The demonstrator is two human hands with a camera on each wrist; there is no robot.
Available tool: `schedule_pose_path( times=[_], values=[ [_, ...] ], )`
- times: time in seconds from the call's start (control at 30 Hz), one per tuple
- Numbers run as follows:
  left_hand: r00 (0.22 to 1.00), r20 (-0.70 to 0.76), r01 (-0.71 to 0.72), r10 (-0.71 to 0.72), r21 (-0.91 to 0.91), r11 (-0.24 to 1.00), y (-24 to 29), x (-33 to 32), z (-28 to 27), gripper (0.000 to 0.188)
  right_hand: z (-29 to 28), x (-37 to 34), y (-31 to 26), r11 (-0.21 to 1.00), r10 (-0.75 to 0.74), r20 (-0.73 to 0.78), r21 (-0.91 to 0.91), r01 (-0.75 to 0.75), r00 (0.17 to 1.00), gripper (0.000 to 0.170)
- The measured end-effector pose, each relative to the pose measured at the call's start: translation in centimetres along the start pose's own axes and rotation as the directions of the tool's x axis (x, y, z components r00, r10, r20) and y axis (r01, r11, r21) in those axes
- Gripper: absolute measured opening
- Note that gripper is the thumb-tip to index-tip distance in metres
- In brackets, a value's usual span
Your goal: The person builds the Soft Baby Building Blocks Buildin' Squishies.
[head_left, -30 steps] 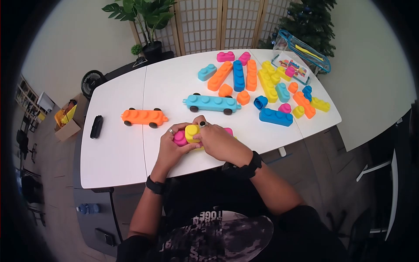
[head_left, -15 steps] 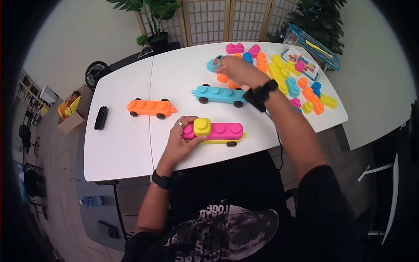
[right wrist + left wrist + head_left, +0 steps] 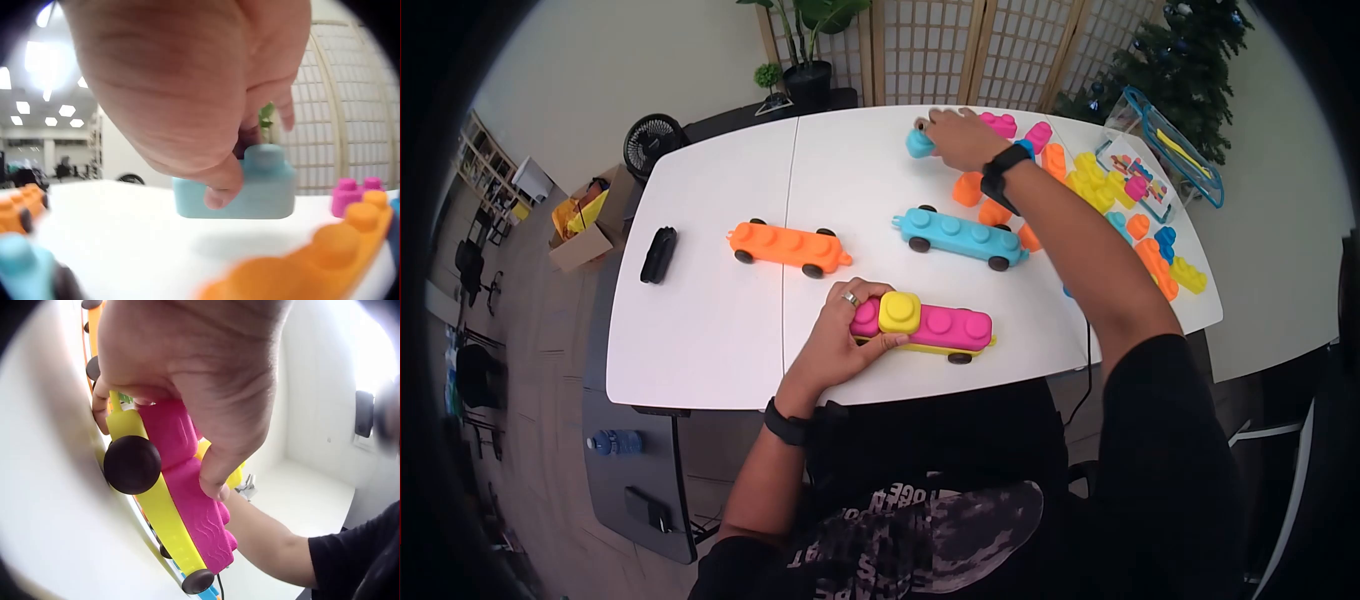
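At the white table's (image 3: pixel 690 330) six o'clock, our left hand (image 3: pixel 833 345) curls round the left end of the long magenta plastic block (image 3: pixel 945 326) on its yellow wheeled base (image 3: pixel 170 525), while at twelve our right hand (image 3: pixel 965 140) pinches a light-blue studded plastic block (image 3: pixel 256 195). We'd do well to lift that level, clear of the long orange studded block (image 3: pixel 331 247) at four o'clock from it in the right wrist view, and keep our left grip low, sparing the yellow plastic cube (image 3: pixel 900 313).

The right hand (image 3: pixel 194 84) pinches a light blue block (image 3: pixel 259 195) above the white table (image 3: pixel 125 250). At near right lies an orange block (image 3: pixel 334 245), a pink block (image 3: pixel 347 199) beyond.
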State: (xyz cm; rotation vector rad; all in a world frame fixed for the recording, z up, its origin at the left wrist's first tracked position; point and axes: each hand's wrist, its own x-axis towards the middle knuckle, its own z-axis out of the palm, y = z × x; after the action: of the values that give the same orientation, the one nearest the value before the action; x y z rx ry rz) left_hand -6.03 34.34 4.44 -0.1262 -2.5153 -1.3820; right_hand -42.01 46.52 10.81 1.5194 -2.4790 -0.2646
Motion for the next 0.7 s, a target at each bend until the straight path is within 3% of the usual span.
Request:
schedule_pose_path(
  times=[0.1, 0.17, 0.2, 0.27, 0.3, 0.4, 0.43, 0.53, 0.57, 0.7],
  values=[
    [1.0, 0.015, 0.012, -0.011, -0.027, 1.0, -0.4, -0.1, -0.2, 0.059, -9.0, -6.7, -4.9, 0.947, -0.019, 0.113, 0.322, -0.019, 0.993, 0.054],
    [0.999, 0.033, 0.014, -0.013, -0.03, 0.999, -0.5, -0.1, -0.3, 0.058, -13.6, -13.3, -8.4, 0.821, -0.023, 0.272, 0.555, -0.137, 0.962, 0.059],
    [0.999, 0.049, 0.015, -0.013, -0.026, 1.0, -0.6, -0.1, -0.4, 0.057, -11.1, -16.0, -8.7, 0.895, -0.097, 0.185, 0.445, 0.004, 0.978, 0.058],
    [0.998, 0.063, 0.016, -0.014, -0.035, 0.999, -0.5, -0.1, -0.4, 0.055, -11.1, -20.2, -11.6, 0.849, -0.112, 0.209, 0.529, -0.016, 0.972, 0.055],
    [0.998, 0.064, 0.016, -0.013, -0.048, 0.999, -0.4, -0.1, -0.4, 0.053, -11.1, -21.5, -13.3, 0.833, -0.034, 0.254, 0.541, -0.113, 0.966, 0.053],
    [0.996, 0.085, 0.004, -0.003, -0.017, 1.0, 0.1, 0.0, -0.5, 0.051, -8.3, -23.5, -15.8, 0.883, -0.003, -0.019, 0.469, 0.011, 1.0, 0.057],
    [0.995, 0.095, -0.004, 0.004, 0.005, 1.0, 0.3, 0.2, -0.5, 0.05, -8.5, -23.9, -16.4, 0.875, 0.045, -0.046, 0.485, -0.017, 0.998, 0.057],
    [0.994, 0.108, 0.009, -0.006, -0.03, 0.999, 0.3, 0.2, 0.0, 0.053, -7.9, -24.1, -17.4, 0.863, 0.142, -0.038, 0.494, -0.105, 0.989, 0.055],
    [0.993, 0.121, 0.01, -0.007, -0.023, 1.0, 0.3, 0.3, 0.1, 0.052, -8.3, -23.9, -17.7, 0.868, 0.168, 0.077, 0.461, -0.185, 0.983, 0.06],
    [0.988, 0.147, 0.048, -0.042, -0.036, 0.998, 0.6, 0.6, 0.4, 0.052, -8.4, -24.2, -18.5, 0.852, 0.26, 0.096, 0.444, -0.275, 0.961, 0.066]
  ],
)
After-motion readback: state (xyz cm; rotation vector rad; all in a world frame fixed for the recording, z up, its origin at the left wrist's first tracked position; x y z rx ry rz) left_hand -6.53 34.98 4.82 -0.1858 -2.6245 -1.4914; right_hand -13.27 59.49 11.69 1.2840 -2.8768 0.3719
